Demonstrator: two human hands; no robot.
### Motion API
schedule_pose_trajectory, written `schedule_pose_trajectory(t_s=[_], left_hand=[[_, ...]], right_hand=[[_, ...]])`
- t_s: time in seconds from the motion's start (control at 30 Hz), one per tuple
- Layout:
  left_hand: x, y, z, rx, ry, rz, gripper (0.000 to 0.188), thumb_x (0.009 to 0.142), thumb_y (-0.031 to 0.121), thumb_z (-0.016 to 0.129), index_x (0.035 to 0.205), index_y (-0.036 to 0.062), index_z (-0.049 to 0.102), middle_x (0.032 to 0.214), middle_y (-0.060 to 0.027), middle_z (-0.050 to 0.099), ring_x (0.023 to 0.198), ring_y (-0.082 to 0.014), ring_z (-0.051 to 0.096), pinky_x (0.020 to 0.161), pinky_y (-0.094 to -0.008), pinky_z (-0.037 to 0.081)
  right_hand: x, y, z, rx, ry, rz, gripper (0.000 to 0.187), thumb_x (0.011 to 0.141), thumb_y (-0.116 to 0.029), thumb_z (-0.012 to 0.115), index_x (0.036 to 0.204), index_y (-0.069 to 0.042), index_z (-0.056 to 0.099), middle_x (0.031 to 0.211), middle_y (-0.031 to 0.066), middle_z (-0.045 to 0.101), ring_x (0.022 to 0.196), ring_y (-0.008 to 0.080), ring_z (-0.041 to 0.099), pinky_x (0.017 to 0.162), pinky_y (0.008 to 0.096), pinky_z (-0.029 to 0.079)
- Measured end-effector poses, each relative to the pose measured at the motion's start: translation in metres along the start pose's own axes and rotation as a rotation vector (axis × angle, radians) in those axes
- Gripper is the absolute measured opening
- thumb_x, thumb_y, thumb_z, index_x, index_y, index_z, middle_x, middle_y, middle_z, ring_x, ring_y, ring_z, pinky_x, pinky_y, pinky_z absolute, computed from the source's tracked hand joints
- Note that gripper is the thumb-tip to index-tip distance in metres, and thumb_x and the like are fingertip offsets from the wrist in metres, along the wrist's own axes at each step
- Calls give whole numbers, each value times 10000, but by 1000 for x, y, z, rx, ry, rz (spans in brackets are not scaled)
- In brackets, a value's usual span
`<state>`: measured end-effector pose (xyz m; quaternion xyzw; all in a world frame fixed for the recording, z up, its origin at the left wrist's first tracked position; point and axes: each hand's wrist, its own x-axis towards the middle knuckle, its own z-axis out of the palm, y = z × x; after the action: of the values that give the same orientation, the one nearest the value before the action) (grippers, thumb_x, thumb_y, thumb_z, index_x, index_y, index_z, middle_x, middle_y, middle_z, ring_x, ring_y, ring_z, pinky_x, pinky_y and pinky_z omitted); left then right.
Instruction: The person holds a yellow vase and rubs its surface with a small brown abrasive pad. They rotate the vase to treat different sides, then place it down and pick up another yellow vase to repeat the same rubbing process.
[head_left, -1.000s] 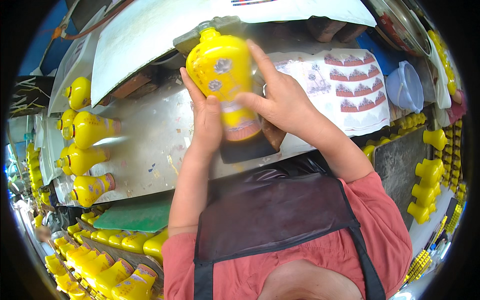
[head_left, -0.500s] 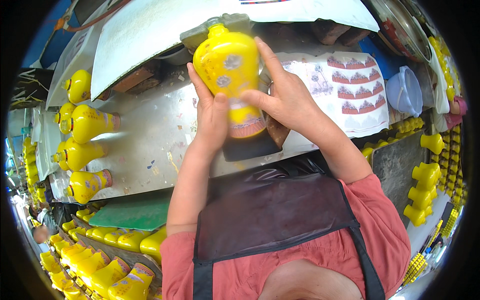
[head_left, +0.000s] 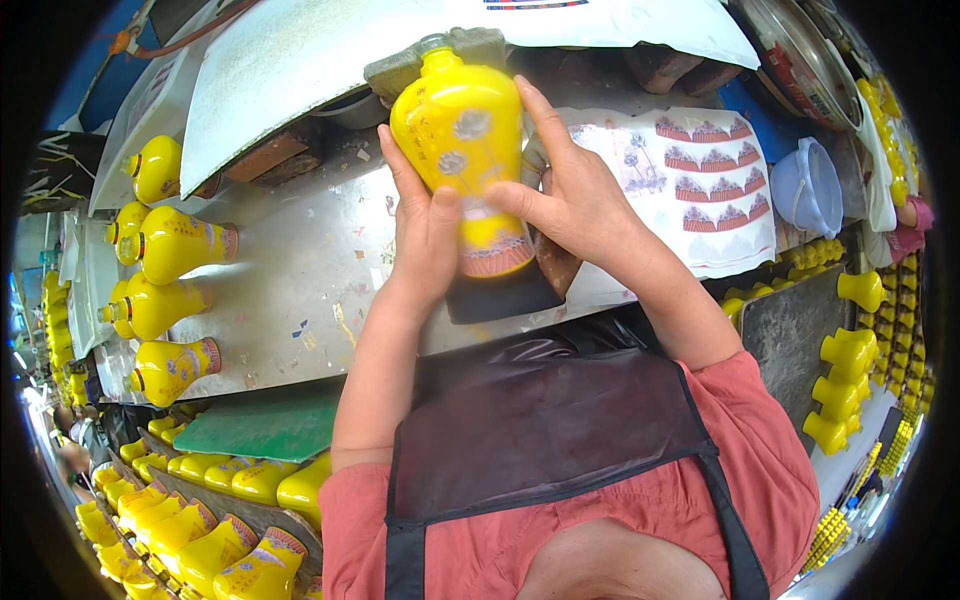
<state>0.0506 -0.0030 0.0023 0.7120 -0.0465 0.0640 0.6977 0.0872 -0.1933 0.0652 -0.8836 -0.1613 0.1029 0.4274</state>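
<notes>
A glossy yellow bottle (head_left: 470,120) with grey flower pictures and a reddish patterned band round its base lies before me, neck pointing away. Its neck end meets a grey pad (head_left: 480,46), and its base end is over a dark block (head_left: 500,300). Along the bottle's left side rests my left hand (head_left: 425,225), thumb and fingers against it. My right hand (head_left: 565,185) holds the other side, its thumb laid over the lower front and its fingers partly hidden. To the right lies a sheet (head_left: 700,240) printed with rows of the reddish band pattern and flowers.
Several yellow bottles (head_left: 185,245) lie along the left end of the metal table (head_left: 300,300). More decorated bottles (head_left: 255,565) fill racks at the lower left, beside a green board (head_left: 260,425). A pale blue bucket (head_left: 808,187) stands to the right. A white board (head_left: 300,70) spans the back.
The view has shifted very slightly. Both hands keep almost the same place on the bottle, and nothing has been taken up or let go.
</notes>
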Motion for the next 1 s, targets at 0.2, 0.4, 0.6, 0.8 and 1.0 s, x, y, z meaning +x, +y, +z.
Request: schedule_pose_trajectory(t_s=[0.2,0.4,0.6,0.8,1.0], left_hand=[[-3,13,0,120,12,-71,926,972,264,489,1629,26,-119,1593,-266,349,1429,-385,440,1179,-418,350],[5,12,-1,80,72,62,1003,920,286,625,1626,4,-30,1623,-279,259,1474,-406,363,1200,-457,320],[14,2,-1,186,66,93,1046,870,326,710,1612,-9,53,1611,-284,187,1479,-431,296,1216,-485,286],[16,2,-5,251,56,168,1025,872,327,700,1603,-26,75,1604,-302,180,1483,-451,269,1228,-510,252],[14,12,-2,493,84,253,968,858,269,684,1590,-22,122,1615,-318,145,1487,-481,242,1232,-524,234]], right_hand=[[4,5,-1,127,-6,12,1016,824,-380,762,1628,-103,206,907,275,714,800,414,726,749,444,570],[8,3,-14,254,0,51,948,833,-396,756,1607,-94,298,771,192,700,653,274,695,666,372,548],[12,1,-6,79,87,-81,915,851,-363,772,1606,-109,321,765,100,637,641,181,602,621,306,475],[17,-9,-19,136,126,-98,724,923,-213,716,1576,-121,416,695,23,581,569,100,507,545,267,417],[32,-25,-33,-116,170,-462,383,934,-170,696,1316,-206,701,867,125,602,724,275,638,640,358,509]])
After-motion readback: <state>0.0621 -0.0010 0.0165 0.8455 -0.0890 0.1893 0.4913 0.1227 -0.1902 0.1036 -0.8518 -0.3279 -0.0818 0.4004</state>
